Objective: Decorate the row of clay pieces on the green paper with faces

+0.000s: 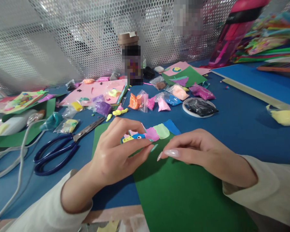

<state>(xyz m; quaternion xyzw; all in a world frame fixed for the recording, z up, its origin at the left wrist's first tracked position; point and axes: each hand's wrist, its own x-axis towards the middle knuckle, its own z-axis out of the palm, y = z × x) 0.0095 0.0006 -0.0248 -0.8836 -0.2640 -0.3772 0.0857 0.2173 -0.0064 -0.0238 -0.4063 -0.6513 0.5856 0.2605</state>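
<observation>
A flat, colourful clay figure (151,134) lies on the green card (181,196), with yellow, blue, pink and pale green parts and one eye; my left fingers cover part of it. My left hand (120,148) is over the card's left side, thumb and index tips close together in a pinch beside the figure. A pale teal tip shows there; I cannot tell whether it is a nail or clay. To the right, my right hand (200,154) hovers over the card with thumb and index pressed together. Whatever lies between them is hidden.
Blue-handled scissors (56,153) and a white cable (21,161) lie at left. Behind are several clay packets (102,108), a round lid (199,107) with a black packet, and a lidded cup (129,40). A pink bottle (228,42) stands back right, near a blue board (261,80).
</observation>
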